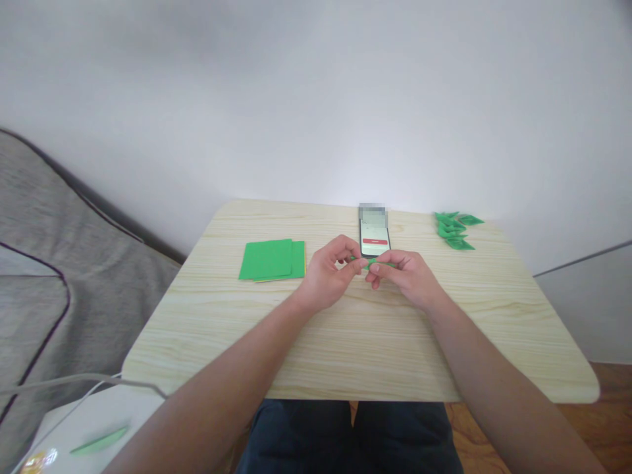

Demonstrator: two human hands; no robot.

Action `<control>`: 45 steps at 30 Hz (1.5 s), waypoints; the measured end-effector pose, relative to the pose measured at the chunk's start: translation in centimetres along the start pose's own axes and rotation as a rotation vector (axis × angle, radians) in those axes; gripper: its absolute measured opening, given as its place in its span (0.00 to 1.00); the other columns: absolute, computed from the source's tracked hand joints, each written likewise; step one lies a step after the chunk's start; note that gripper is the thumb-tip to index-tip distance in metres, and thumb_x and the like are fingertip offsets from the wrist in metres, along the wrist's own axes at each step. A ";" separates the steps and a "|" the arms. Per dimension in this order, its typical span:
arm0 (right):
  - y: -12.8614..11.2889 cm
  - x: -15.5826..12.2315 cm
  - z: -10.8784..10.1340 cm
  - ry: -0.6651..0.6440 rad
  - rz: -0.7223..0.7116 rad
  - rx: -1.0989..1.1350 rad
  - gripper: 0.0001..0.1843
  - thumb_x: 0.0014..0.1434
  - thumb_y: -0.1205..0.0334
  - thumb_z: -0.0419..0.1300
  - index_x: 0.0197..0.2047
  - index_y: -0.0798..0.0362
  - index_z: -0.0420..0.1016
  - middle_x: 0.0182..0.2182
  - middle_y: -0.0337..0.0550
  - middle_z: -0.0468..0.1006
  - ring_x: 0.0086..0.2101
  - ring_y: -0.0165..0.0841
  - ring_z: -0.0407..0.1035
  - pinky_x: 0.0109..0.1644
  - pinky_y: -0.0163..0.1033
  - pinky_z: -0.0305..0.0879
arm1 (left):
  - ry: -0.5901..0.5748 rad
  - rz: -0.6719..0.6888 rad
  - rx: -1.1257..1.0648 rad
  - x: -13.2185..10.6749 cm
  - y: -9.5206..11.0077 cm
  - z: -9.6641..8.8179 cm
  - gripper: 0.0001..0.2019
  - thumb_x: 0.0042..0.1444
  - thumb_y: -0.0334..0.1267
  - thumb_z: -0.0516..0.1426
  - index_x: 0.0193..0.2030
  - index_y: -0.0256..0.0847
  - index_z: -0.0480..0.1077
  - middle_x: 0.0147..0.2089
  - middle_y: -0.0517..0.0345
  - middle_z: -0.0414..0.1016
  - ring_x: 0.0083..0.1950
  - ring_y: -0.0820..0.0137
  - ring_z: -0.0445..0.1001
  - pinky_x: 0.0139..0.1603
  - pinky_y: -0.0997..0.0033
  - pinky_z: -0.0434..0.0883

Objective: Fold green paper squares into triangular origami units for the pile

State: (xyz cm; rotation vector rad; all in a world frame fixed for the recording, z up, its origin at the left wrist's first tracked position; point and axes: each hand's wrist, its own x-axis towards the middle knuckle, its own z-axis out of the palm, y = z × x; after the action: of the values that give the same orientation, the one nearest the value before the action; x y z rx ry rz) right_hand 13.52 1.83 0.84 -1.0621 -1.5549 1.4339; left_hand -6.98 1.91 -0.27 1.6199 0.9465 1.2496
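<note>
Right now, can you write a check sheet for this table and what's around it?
Surface: pale wooden table.
Job's things: green paper piece pinched between both hands; stack of green sheets at left; folded green pieces far right.
Clutter: phone, screen lit, behind the hands.
Grippers: left hand and right hand both pinch the piece.
Cables: white cable lower left, off the table.
Surroundings: white wall, grey fabric left, wooden floor.

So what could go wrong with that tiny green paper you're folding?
The green strip, pinched between the left hand and right hand, looks thin, so a hard pull might tear it. The folded pieces sit near the far edge of the table; a bump could knock them off.
</note>
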 end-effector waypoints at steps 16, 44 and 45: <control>0.3 -0.2 -0.7 -0.001 0.001 -0.131 0.18 0.62 0.45 0.67 0.35 0.52 0.79 0.30 0.44 0.86 0.32 0.36 0.79 0.41 0.42 0.73 | -0.217 -0.269 -0.077 0.6 -0.2 -0.9 0.15 0.55 0.48 0.67 0.37 0.37 0.75 0.28 0.59 0.73 0.28 0.75 0.67 0.29 0.74 0.61; 0.0 0.0 -0.8 0.017 0.017 -0.159 0.23 0.65 0.41 0.63 0.33 0.53 0.82 0.29 0.45 0.86 0.30 0.35 0.79 0.40 0.41 0.73 | -0.145 -0.278 -0.093 0.8 -0.5 -0.8 0.19 0.55 0.53 0.66 0.28 0.37 0.74 0.23 0.60 0.72 0.26 0.75 0.63 0.28 0.73 0.58; 0.1 0.0 -0.9 0.031 0.015 -0.161 0.23 0.64 0.41 0.63 0.33 0.53 0.82 0.29 0.45 0.85 0.30 0.35 0.79 0.40 0.40 0.73 | -0.141 -0.275 -0.089 0.8 -0.5 -0.7 0.19 0.55 0.53 0.66 0.28 0.37 0.74 0.23 0.60 0.71 0.26 0.75 0.63 0.28 0.73 0.58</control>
State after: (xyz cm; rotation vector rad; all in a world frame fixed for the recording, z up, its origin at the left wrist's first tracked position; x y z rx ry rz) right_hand 14.32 2.15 0.85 -1.1866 -1.6651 1.3126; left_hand -7.56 2.98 -0.36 1.4335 0.9733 0.9634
